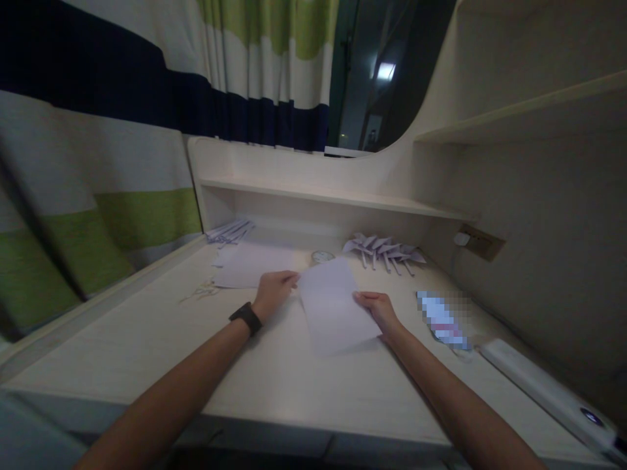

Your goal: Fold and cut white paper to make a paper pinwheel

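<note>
A white sheet of paper (329,310) is held tilted over the middle of the desk. My left hand (277,292), with a dark band on its wrist, pinches the sheet's upper left corner. On the opposite side my right hand (381,312) grips the right edge, thumb on top and the other fingers mostly hidden beneath. Behind my left hand lies a stack of white paper (249,264). Just beyond the held sheet is a small round object (322,256), partly covered by it.
Paper pinwheels (385,249) on sticks lie at the back right. Rolled or folded paper strips (229,232) rest at the back left, with thin pale pieces (202,289) nearer. A blurred-out phone-like object (443,321) and a long white device (539,388) line the right side.
</note>
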`<state>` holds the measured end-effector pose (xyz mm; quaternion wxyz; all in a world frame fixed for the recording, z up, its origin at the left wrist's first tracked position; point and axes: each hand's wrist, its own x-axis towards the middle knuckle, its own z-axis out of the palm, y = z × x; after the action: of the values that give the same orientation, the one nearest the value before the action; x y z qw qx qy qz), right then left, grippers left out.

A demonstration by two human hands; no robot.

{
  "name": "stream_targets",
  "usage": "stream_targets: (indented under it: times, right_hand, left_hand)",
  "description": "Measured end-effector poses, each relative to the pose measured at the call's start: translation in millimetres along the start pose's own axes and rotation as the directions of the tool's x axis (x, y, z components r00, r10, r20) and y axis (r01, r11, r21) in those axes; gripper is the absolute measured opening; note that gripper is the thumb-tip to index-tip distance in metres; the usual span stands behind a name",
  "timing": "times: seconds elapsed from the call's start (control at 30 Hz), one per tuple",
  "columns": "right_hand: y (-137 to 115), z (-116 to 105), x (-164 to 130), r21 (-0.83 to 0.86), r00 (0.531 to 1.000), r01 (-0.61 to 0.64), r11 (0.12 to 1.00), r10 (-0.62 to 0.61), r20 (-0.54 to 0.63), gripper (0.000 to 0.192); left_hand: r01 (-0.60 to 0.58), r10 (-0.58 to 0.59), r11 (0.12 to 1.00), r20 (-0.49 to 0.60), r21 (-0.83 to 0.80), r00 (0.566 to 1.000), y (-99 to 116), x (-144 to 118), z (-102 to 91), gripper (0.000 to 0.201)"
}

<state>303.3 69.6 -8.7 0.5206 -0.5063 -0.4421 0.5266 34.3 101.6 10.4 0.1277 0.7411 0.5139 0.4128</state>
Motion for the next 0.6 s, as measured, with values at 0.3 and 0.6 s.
stream_targets:
  times: [0.3,0.6]
  right_hand:
    - [-7.5,-8.3,2.4,-0.254,0.984,0.108,0.961,-0.140,-0.111,0.039]
    - [-16.1,-8.3,-0.3,-0.183,0.995,0.097,0.978,-0.093,0.031,0.041]
  left_hand:
    - [0.205,-0.136,0.905,0.201,-0.373,0.970,-5.7,3.5,-2.3,0.028]
    - [0.364,-0.173,0.767,0.376,-0.528,0.910,-5.6,2.2,-10.3,0.024]
